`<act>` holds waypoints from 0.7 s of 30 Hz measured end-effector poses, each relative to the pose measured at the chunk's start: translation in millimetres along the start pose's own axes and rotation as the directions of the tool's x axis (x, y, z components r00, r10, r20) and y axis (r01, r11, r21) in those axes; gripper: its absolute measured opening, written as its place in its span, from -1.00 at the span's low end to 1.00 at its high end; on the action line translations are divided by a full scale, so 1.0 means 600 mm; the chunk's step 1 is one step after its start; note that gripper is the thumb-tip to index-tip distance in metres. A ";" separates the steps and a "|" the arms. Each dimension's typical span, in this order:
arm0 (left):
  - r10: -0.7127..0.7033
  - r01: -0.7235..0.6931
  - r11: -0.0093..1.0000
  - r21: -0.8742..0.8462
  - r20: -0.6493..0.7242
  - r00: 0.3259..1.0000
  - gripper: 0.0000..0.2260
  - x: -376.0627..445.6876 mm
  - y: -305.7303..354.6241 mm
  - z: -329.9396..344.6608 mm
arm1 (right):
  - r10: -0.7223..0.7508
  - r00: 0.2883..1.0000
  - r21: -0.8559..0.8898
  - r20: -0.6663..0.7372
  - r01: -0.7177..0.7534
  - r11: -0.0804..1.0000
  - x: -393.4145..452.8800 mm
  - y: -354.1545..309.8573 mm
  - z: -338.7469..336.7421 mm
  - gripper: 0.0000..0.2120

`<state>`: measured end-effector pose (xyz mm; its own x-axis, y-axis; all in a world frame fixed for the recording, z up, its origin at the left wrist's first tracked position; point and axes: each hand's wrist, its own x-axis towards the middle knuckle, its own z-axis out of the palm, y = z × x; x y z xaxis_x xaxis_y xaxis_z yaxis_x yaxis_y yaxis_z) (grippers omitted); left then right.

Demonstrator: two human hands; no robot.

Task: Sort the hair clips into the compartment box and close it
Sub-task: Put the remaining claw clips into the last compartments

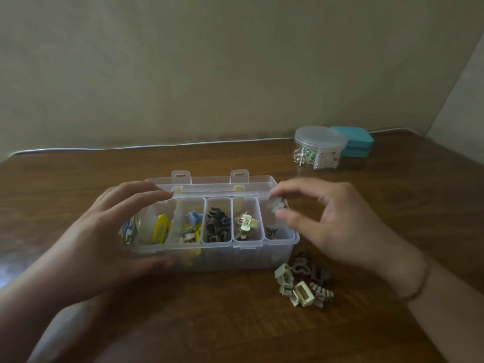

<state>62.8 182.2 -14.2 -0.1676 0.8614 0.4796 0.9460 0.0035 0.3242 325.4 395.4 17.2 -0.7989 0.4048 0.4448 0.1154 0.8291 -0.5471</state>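
A clear plastic compartment box [235,258] stands open on the wooden table, its lid [209,179] folded back. Its several compartments hold yellow, blue, dark and cream hair clips. My left hand [104,231] grips the box's left end, fingers over the back rim and thumb on the front wall. My right hand [327,218] hovers over the rightmost compartment and pinches a small grey claw clip [276,205] between thumb and fingers. A pile of loose cream and brown clips [303,281] lies on the table just right of the box's front corner.
A round clear container [319,148] with small metal items stands at the back right, with a teal case [356,145] behind it. A wall rises behind the table's far edge. A thin bracelet circles my right wrist.
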 end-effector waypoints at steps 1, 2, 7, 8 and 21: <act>-0.004 0.004 1.000 0.003 0.004 1.000 -0.28 0.000 0.000 0.000 | -0.002 0.999 -0.044 0.033 0.003 0.999 -0.001 0.003 0.003 -0.70; -0.005 0.005 1.000 0.004 0.006 1.000 -0.28 0.000 0.000 -0.001 | -0.009 1.000 -0.063 0.029 0.011 0.998 -0.001 0.005 0.001 -0.71; -0.001 0.001 1.000 -0.009 -0.004 1.000 -0.28 0.000 0.002 -0.001 | 0.038 0.993 -0.049 0.113 -0.033 0.998 0.001 0.024 -0.058 -0.68; -0.003 0.003 1.000 -0.011 -0.004 1.000 -0.28 0.000 0.002 0.000 | 0.086 0.958 -0.126 0.273 -0.053 0.991 0.002 0.028 -0.064 -0.64; 0.009 -0.010 1.000 -0.006 -0.021 1.000 -0.28 0.001 0.003 0.003 | 0.087 0.971 -0.185 0.222 -0.045 0.982 0.009 0.048 -0.060 -0.90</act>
<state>65.0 183.7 -14.9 -0.1645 0.8505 0.4997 0.9458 -0.0079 0.3247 345.7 435.2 29.6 -0.8969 0.3794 0.2273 0.2587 0.8668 -0.4262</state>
